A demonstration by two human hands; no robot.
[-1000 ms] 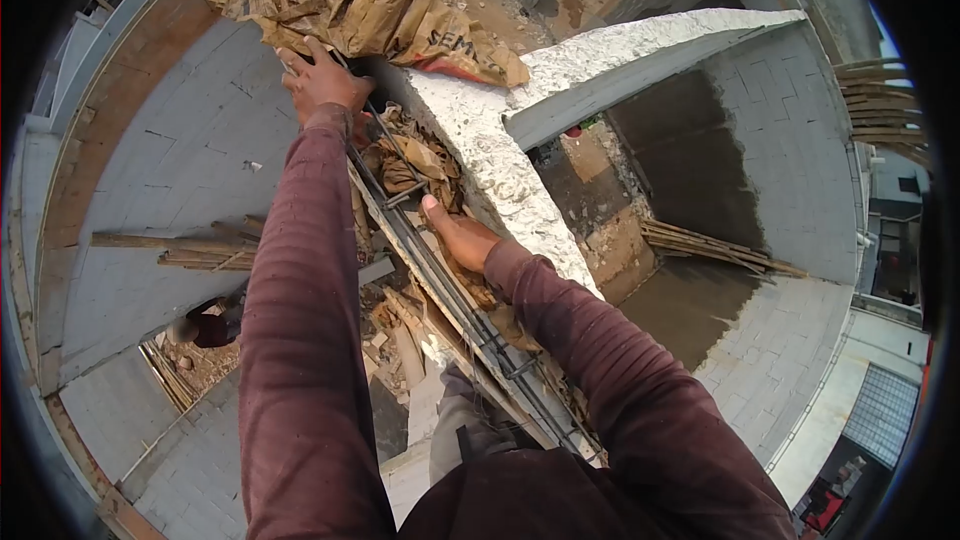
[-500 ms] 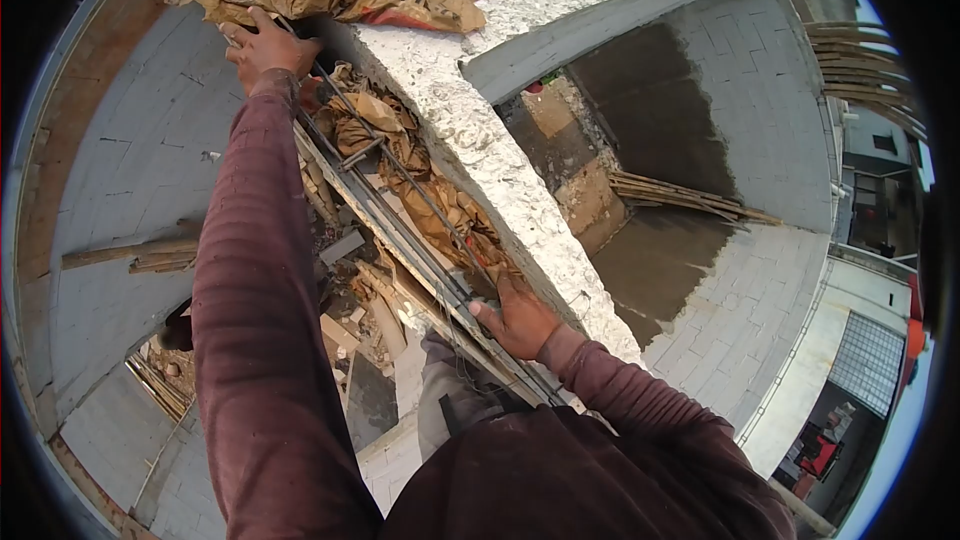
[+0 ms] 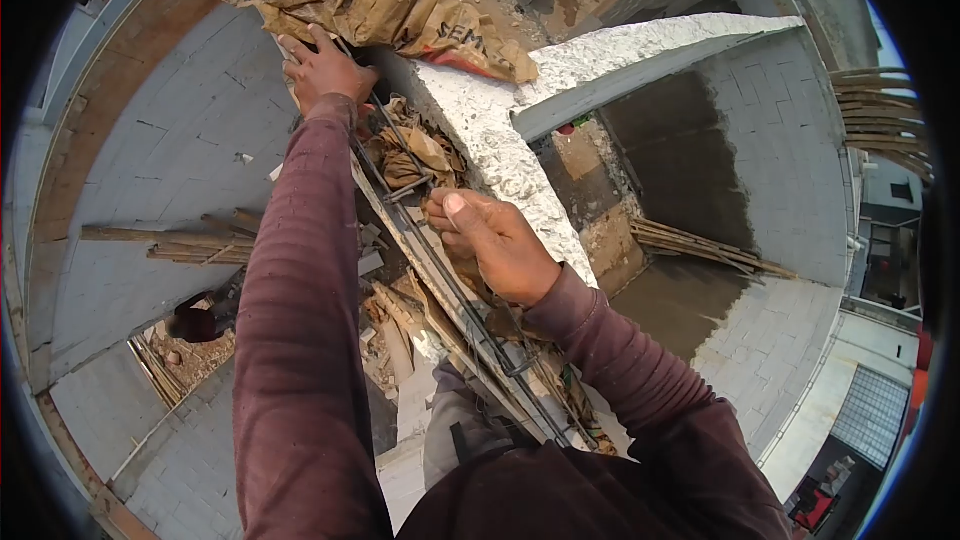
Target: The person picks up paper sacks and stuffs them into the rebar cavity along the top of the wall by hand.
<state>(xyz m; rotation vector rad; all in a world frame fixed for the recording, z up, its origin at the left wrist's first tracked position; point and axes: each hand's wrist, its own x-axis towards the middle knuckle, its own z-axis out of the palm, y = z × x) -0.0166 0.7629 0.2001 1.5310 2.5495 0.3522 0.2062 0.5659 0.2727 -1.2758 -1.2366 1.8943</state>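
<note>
My left hand [image 3: 325, 72] rests with its fingers spread at the upper end of a long narrow channel, beside a crumpled brown paper cement bag [image 3: 390, 5]. Its palm and thumb side are hidden. My right hand [image 3: 500, 240] is closed above the channel, thumb pressed against curled fingers; what lies inside them cannot be made out. Dark steel reinforcing bars [image 3: 455, 285] with cross ties run lengthwise beneath both arms. Wooden formwork boards [image 3: 402, 230] line the channel's left side. Torn brown paper [image 3: 430, 148] lies inside, near my right fingertips.
A rough white-topped wall [image 3: 500, 155] borders the channel and branches right. Rooms drop away on both sides. Bamboo poles [image 3: 710, 245] lean at right, and wooden poles [image 3: 170, 242] lie at left. Another person [image 3: 200, 320] is below at left.
My right hand has lifted off the bars lower down, moved up along the channel and closed. My left hand stays near the bag. The view has shifted, so the scene sits lower and further right.
</note>
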